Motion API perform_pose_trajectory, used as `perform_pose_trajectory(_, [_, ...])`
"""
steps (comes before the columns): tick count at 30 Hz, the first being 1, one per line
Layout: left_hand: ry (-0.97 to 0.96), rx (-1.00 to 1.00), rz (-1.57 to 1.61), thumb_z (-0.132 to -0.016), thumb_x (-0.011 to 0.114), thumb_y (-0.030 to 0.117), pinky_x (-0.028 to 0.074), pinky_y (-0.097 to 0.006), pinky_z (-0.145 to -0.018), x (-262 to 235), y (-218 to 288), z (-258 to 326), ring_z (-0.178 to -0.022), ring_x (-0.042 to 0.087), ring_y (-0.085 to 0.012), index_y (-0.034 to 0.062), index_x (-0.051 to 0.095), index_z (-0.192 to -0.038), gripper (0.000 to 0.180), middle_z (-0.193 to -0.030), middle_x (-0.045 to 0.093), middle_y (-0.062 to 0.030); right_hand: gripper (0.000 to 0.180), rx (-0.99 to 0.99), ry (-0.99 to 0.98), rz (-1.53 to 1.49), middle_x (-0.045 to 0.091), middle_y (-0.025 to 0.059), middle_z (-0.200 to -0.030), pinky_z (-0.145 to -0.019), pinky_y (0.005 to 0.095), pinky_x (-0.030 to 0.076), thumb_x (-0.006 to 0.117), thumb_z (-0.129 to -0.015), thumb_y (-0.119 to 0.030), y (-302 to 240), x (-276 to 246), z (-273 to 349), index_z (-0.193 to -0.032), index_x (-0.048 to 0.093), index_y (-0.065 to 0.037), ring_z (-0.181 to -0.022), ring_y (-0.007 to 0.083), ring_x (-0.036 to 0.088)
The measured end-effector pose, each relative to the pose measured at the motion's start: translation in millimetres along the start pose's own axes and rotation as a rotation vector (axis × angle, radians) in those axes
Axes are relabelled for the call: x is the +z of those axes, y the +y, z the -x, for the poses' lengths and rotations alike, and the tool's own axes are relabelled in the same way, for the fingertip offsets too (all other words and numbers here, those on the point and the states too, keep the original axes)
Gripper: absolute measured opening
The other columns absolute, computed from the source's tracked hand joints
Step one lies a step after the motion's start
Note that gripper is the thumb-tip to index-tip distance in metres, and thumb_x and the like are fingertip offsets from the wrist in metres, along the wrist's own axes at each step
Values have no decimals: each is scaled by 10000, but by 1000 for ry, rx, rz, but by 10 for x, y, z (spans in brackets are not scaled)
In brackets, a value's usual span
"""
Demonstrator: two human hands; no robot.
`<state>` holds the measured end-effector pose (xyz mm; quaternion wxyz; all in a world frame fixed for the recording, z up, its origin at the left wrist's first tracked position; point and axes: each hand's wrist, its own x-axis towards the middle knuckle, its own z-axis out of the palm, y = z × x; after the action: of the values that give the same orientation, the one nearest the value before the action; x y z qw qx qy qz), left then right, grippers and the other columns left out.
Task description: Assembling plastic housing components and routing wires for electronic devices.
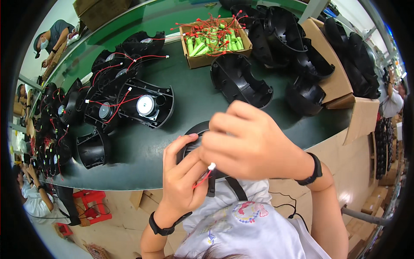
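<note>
Head view, from the left: black moulded plastic shells (92,149) crowd the dark green table (189,97), several fitted with round silver speaker cones (145,105) and looped with thin red wires, likely set there as finished pieces. Close to the body, the left hand (183,179) wraps a clenched grip around a rounded black housing (194,134), steadying it at the table's near edge. A red wire with a small white plug (211,166) hangs between the hands. The right hand (250,144) curls over the housing from above, fingers pinched at something hidden beneath. Further right, an open cardboard box (198,60) holds smooth green cylindrical cells tangled with red leads, beside empty glossy shells (241,80).
</note>
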<state>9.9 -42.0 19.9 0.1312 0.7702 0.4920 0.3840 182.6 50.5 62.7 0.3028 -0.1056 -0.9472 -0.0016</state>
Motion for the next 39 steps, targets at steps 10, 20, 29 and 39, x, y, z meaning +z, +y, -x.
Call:
perform_pose_trajectory(10, [42, -48, 60, -896, 434, 152, 352, -496, -1052, -13, -27, 28, -1145, 503, -335, 3, 709, -1057, 352, -1097, 674, -104, 476, 353, 22, -626, 595, 138, -1259, -941, 391, 497, 653, -762, 40, 116, 250, 307, -1229, 576, -10, -1139, 343, 579])
perform_pose_trajectory(20, [85, -54, 6, -902, 411, 148, 356, -516, -1062, 16, -50, 22, -1211, 490, -439, -33, 684, -1117, 391, -1152, 657, -135, 408, 454, 155, -899, 647, 137, -1178, -927, 391, 498, 637, -760, 79, 154, 463, 378, -1157, 636, -18, -1092, 317, 610])
perform_pose_trajectory(29, [94, -62, 87, -879, 423, 125, 400, -535, -1027, 30, -25, 19, -1151, 535, -492, -48, 673, -1122, 389, -1138, 654, -169, 458, 528, 202, -805, 633, 125, -1234, -1006, 409, 452, 669, -762, 52, -1, 456, 387, -1211, 603, -4, -1173, 308, 578])
perform_pose_trajectory(39, [299, -206, -8, -858, 422, 104, 385, -489, -1037, -180, -173, 216, -1161, 545, -456, -66, 663, -1125, 398, -1147, 648, -193, 264, 626, 160, 38, 652, 146, -872, -1010, 485, 423, 779, -695, -100, 390, 151, 669, -888, 633, 5, -926, 308, 617])
